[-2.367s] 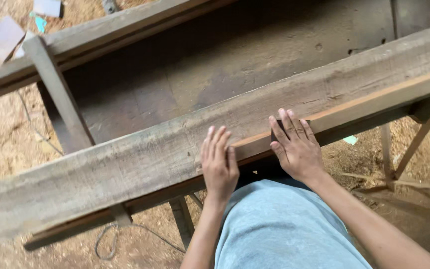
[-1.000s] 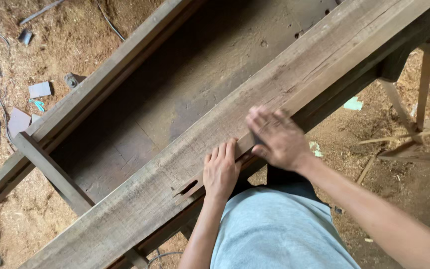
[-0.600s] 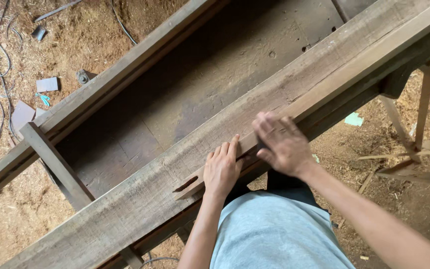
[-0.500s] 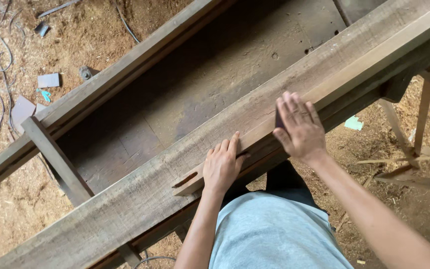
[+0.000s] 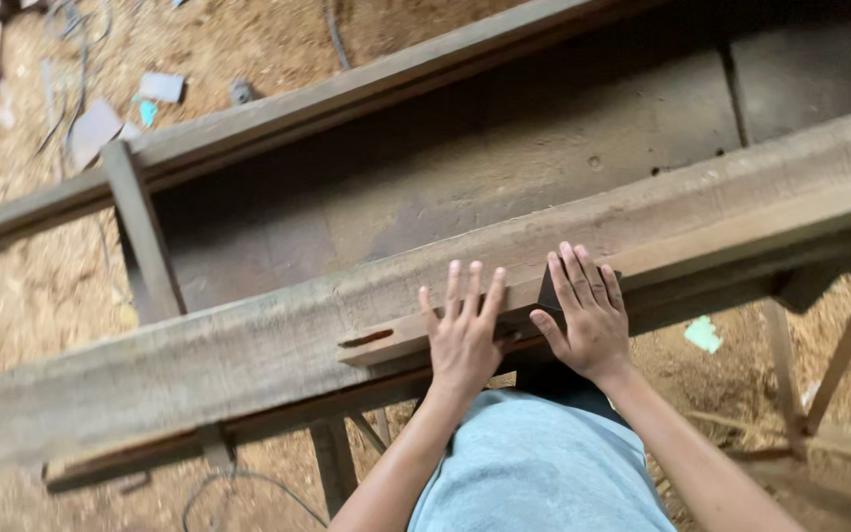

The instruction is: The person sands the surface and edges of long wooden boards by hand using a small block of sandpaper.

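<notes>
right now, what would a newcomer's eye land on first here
Two bare hands pressed flat at centre: the left hand on a thin wooden strip, the right hand over a dark block. Both lie along a long weathered beam crossing the frame, with sawdust-covered ground beyond.

No packages, labels, signs or screens in view

A rough carpentry workshop — shown by sawdust [image 5: 41,286] thick over the dirt floor at 9 o'clock, weathered timber beams [image 5: 248,355] on a wooden trestle frame [image 5: 140,232], offcut scraps [image 5: 96,128] at 10 o'clock, a loose cable [image 5: 238,488] at 7 o'clock — nothing polished anywhere.
</notes>
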`<state>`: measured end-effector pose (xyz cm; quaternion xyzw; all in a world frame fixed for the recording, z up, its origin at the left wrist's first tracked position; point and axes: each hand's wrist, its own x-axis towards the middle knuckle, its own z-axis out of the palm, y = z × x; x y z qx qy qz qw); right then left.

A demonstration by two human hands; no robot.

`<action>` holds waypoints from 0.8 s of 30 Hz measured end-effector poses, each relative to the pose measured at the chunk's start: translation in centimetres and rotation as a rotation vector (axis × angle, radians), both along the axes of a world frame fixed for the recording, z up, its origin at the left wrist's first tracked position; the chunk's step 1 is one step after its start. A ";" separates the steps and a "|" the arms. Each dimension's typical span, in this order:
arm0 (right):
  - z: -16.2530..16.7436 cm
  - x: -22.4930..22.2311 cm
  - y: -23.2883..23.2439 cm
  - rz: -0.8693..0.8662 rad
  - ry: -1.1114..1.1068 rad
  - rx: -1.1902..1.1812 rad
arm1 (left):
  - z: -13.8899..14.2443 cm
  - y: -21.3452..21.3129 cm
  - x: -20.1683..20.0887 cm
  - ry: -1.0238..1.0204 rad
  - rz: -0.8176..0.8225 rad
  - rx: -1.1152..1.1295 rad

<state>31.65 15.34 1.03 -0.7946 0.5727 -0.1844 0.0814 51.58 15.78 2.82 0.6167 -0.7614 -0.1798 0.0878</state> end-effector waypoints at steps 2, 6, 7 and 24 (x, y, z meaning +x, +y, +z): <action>-0.1 -0.6 -0.3 0.041 -0.002 0.020 | 0.0 0.5 -1.2 -0.111 0.012 0.008; -0.5 -1.3 -1.3 0.155 -0.015 0.049 | -0.4 0.7 -2.9 -0.067 0.126 -0.057; -0.6 -1.4 -1.6 0.177 -0.009 0.059 | -0.5 0.8 -3.3 -0.090 0.146 -0.043; 0.1 -2.7 -6.6 0.435 -0.037 0.181 | -2.6 -1.9 -1.7 0.078 0.152 0.069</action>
